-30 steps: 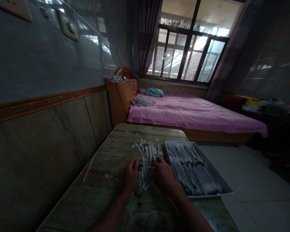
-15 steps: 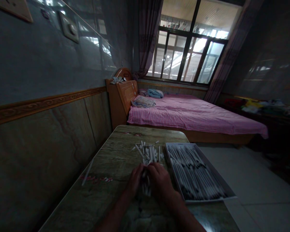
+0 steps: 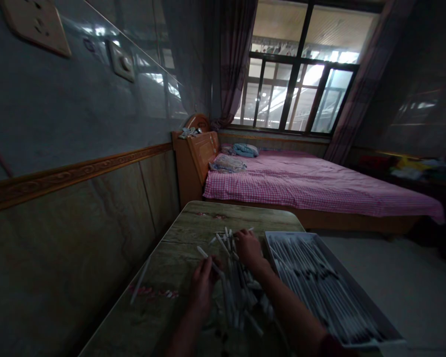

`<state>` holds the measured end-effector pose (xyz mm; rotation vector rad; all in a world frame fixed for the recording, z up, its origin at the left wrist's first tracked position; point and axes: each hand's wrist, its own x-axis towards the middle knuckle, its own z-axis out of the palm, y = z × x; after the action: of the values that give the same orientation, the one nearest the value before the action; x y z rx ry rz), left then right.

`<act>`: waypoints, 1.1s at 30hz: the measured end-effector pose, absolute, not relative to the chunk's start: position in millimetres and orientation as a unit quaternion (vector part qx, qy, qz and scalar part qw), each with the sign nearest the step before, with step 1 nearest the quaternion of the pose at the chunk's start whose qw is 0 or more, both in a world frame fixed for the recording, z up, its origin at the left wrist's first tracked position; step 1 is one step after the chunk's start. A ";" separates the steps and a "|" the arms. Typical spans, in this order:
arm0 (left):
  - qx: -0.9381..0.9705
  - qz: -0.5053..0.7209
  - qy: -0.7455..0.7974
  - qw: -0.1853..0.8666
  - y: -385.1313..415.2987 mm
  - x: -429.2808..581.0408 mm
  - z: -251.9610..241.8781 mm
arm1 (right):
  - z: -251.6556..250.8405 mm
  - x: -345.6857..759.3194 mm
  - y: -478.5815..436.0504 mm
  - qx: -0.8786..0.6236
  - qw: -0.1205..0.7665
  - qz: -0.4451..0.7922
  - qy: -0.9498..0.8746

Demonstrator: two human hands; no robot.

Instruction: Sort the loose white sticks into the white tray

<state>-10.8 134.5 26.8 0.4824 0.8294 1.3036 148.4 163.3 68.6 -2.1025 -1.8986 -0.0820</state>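
My left hand [image 3: 203, 281] is closed round a white pen-like stick [image 3: 202, 252], which pokes out past the fingers toward the upper left. Farther up the table, my right hand [image 3: 248, 249] reaches over the far end of a loose pile of white sticks [image 3: 238, 292]. Its fingers are bent down and together at the pile, and what they grip is hidden. The pile spreads between and below both hands, blurred near the front. To the right is a shallow white tray [image 3: 329, 248] filled with rows of long thin white sticks with dark ends.
The marble-patterned table [image 3: 171, 263] carries one lone white stick [image 3: 140, 281] near its left edge. A tiled wall [image 3: 111, 238] runs along the left. Beyond the table is a bed [image 3: 301, 186] with a pink checked sheet, below a window.
My hands, together over the sticks before, have moved apart. The right one went farther up the table; the left now holds a stick. The pile lies more spread out, and the view has shifted slightly.
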 end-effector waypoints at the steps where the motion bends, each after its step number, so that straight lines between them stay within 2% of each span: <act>1: 0.213 0.581 0.379 0.688 136.6 -10.6 24.8 | 67.7 150.3 174.6 -0.730 0.144 -0.030 -0.668; 8: 0.223 0.585 0.395 0.672 142.2 -8.4 16.5 | 52.6 153.6 212.2 -0.704 0.080 -0.035 -0.705; 14: 0.197 0.583 0.388 0.687 141.9 -9.3 18.7 | 57.0 156.9 204.0 -0.686 0.120 -0.029 -0.717; 18: 0.172 0.586 0.381 0.695 139.6 -8.3 20.5 | 66.6 157.2 181.9 -0.692 0.193 -0.026 -0.695; 20: 0.162 0.584 0.368 0.705 137.4 -7.5 23.2 | 67.5 153.0 168.0 -0.693 0.261 -0.009 -0.672; 24: 0.127 0.584 0.343 0.724 134.2 -6.0 31.1 | 61.6 135.4 138.7 -0.600 0.539 0.167 -0.567; 25: 0.114 0.584 0.347 0.725 134.2 -5.9 32.7 | 60.1 130.5 131.7 -0.569 0.585 0.217 -0.535; 28: 0.081 0.582 0.362 0.723 135.6 -6.5 35.1 | 57.6 119.0 113.9 -0.538 0.620 0.282 -0.497; 33: 0.048 0.566 0.338 0.750 137.3 -8.3 32.4 | 56.1 113.3 101.2 -0.551 0.610 0.228 -0.522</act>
<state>-8.3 137.3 32.4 0.1050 0.7388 1.2368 113.3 101.2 56.1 -1.2722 -1.2049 0.5265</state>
